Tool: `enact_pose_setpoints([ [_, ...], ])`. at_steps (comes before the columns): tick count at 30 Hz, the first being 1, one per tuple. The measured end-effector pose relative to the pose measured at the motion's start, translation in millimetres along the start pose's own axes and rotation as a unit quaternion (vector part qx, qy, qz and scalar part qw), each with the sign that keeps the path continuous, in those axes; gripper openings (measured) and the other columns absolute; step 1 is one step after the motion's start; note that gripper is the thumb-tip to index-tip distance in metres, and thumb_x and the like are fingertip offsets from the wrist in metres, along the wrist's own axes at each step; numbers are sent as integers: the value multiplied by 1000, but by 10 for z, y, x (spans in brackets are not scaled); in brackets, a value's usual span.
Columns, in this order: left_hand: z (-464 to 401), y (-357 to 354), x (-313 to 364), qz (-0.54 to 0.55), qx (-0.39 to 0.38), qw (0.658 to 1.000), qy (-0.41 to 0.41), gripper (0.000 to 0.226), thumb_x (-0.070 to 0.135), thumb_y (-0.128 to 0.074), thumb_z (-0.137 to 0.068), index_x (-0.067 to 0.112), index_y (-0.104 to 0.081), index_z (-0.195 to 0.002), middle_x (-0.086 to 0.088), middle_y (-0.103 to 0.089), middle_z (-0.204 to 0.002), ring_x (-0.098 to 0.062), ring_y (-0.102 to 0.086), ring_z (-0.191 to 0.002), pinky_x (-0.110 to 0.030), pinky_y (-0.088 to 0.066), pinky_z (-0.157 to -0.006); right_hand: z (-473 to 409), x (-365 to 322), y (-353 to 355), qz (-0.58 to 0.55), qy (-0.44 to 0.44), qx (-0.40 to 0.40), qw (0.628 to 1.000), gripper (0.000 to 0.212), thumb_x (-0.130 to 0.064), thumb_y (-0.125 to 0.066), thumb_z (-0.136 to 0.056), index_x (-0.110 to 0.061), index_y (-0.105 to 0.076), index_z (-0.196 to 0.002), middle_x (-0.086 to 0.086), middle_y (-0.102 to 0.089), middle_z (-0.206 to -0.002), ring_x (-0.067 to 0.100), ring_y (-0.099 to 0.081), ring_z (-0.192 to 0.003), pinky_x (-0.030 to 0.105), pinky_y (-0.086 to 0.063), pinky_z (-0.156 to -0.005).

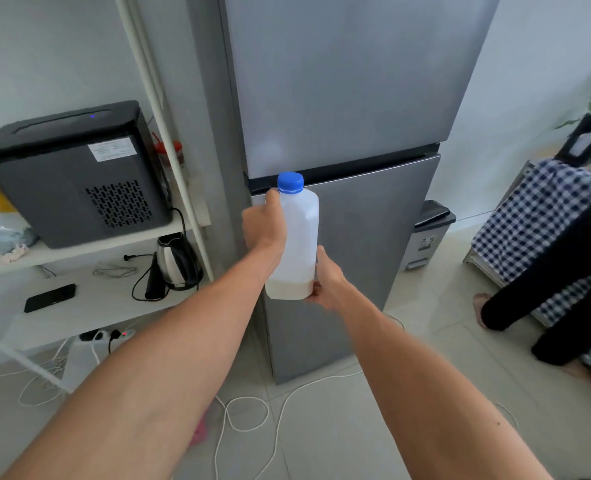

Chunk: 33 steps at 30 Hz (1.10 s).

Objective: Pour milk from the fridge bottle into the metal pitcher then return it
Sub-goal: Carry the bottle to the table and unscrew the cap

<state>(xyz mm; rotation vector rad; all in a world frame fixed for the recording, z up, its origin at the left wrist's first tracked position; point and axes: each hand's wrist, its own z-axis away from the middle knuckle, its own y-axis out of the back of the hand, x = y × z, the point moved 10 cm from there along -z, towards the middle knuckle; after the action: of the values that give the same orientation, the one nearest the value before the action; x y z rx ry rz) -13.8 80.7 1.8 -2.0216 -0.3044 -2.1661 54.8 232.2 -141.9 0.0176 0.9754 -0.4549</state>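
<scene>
1. Milk bottle (pixel 296 237), blue cap (pixel 290 182) on, is held upright before the closed fridge (pixel 349 109); a little milk sits at its bottom.
2. Left hand (pixel 264 225) grips the bottle's upper side.
3. Right hand (pixel 325 278) cups its lower right corner, fingers curled under.

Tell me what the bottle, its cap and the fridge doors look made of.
Bottle: translucent matte plastic, likely; the milk line shows through near its base. Cap: opaque blue plastic, ribbed edge. Fridge: doors look like brushed grey metal with a soft sheen, though it could be a coated finish.
</scene>
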Motion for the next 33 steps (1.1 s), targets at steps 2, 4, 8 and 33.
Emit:
enact_pose_setpoints([
  [2, 59, -235, -9, 2, -39, 999, -3, 44, 51, -55, -76, 19, -32, -56, 4, -40, -52, -20, -36, -52, -30, -30, -53, 24, -31, 225, -9, 9, 31, 999, 46, -56, -39, -102, -21, -70, -107, 4, -78, -95, 29, -75, -87, 38, -63, -60],
  [4, 140, -499, -6, 2, -86, 996, -12, 41, 50, -51, -78, 18, -33, -59, -2, -41, -61, -21, -36, -58, -31, -31, -54, 72, -58, 464, -14, 21, 67, 997, 48, -55, -38, -100, -20, -70, -107, 7, -78, -98, 30, -75, -89, 43, -64, -68],
  [8, 406, -1021, 24, 15, -183, 983, -22, 42, 48, -53, -77, 15, -34, -59, -6, -38, -63, -21, -34, -62, -34, -31, -56, 231, -40, 992, -47, 49, 154, 986, 56, -59, -37, -99, -15, -69, -115, 9, -75, -107, 30, -74, -90, 45, -65, -77],
  [33, 5316, -1852, -301, 15, -745, 667, 24, 43, 47, -58, -77, 18, -40, -51, -1, -45, -54, -21, -42, -60, -40, -35, -62, 4138, 2282, 3006, -351, 125, 605, 704, 57, -67, -37, -102, -20, -66, -115, 15, -74, -111, 32, -72, -102, 52, -61, -91],
])
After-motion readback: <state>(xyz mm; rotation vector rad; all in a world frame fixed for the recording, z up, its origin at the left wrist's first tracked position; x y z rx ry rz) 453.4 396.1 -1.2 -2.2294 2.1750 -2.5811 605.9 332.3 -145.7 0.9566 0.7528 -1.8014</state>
